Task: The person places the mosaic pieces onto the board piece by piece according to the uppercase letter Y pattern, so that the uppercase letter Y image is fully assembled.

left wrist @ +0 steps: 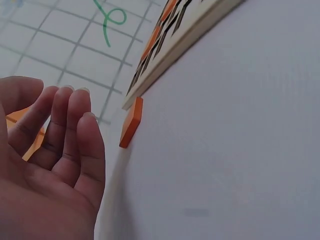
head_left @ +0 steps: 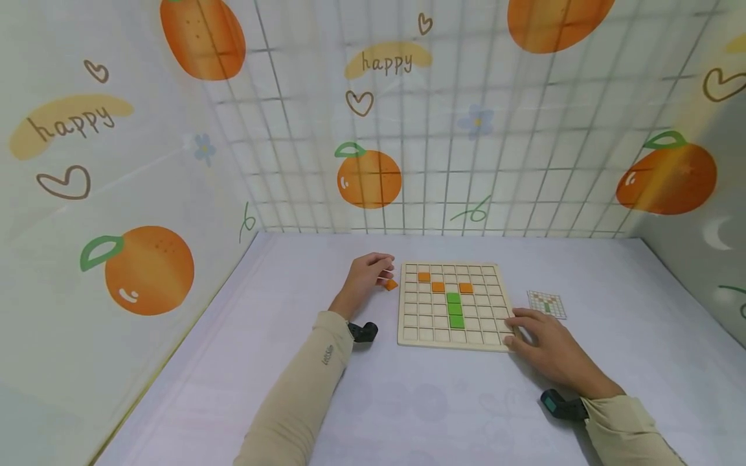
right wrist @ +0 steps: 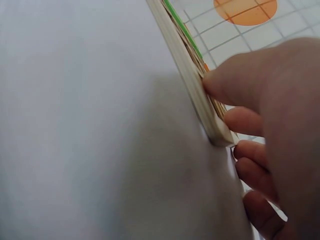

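Note:
A square wooden grid board (head_left: pixel 428 334) lies on the table with orange tiles (head_left: pixel 438 287) and a column of green tiles (head_left: pixel 454 309) in its cells. At its left side my left hand (head_left: pixel 368 275) hovers close over a loose orange tile (head_left: pixel 391 285). In the left wrist view those fingers (left wrist: pixel 67 120) bend loosely around nothing, and the orange tile (left wrist: pixel 132 122) lies apart from them, near the board's edge. My right hand (head_left: pixel 548 343) rests at the board's right edge. The thumb and index finger touch its near right corner (right wrist: pixel 220 135); the other fingers lie beside it.
A small pattern card (head_left: pixel 547 304) with a coloured grid lies right of the board, just beyond my right hand. Printed walls enclose the white table (head_left: pixel 408 401) at the back and sides. Dark wrist cameras (head_left: pixel 364 332) are strapped on at both sleeves.

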The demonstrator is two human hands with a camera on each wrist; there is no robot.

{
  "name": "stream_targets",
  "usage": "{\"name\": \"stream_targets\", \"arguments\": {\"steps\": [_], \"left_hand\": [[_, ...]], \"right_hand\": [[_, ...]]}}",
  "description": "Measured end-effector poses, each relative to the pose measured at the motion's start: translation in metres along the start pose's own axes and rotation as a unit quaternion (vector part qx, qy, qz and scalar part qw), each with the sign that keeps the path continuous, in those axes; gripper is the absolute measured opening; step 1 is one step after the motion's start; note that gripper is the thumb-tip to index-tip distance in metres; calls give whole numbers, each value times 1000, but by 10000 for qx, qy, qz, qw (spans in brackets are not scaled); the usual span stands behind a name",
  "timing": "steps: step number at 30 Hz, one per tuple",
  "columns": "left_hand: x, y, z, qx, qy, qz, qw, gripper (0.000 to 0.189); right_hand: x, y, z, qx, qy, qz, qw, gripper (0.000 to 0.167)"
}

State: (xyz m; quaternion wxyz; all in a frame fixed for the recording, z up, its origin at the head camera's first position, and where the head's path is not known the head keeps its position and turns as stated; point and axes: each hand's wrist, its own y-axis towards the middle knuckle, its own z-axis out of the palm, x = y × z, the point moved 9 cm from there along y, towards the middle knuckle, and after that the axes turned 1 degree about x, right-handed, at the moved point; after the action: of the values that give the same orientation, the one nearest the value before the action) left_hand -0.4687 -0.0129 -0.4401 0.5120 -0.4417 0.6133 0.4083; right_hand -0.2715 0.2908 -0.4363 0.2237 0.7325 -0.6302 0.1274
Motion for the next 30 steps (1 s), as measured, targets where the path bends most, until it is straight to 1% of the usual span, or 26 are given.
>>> {"name": "stream_targets", "arguments": {"steps": [6, 15, 18, 22, 25, 30], "left_hand": [[0, -2, -5, -91, 208, 77, 9997, 33], [6, -8, -11, -213, 600, -32, 9980, 29], [8, -9, -12, -202, 723, -59, 9972, 28], [12, -9, -14, -148, 1102, -139, 9937, 27], [15, -10, -16, -89, 1437, -209, 9894, 27], [16, -11, -16, 62, 1727, -318, 9844, 28]], "right_hand": [[2, -1, -2, -30, -39, -60, 10000, 47], [4, -2, -3, -46, 33, -94, 9999, 46], [4, -2, -3, -56, 33, -102, 9999, 46], [3, -1, -3, -46, 38, -86, 9999, 47], [3, -1, -3, -47, 36, -95, 9999, 47], [4, -1, -3, -63, 30, -123, 9999, 47]]}}
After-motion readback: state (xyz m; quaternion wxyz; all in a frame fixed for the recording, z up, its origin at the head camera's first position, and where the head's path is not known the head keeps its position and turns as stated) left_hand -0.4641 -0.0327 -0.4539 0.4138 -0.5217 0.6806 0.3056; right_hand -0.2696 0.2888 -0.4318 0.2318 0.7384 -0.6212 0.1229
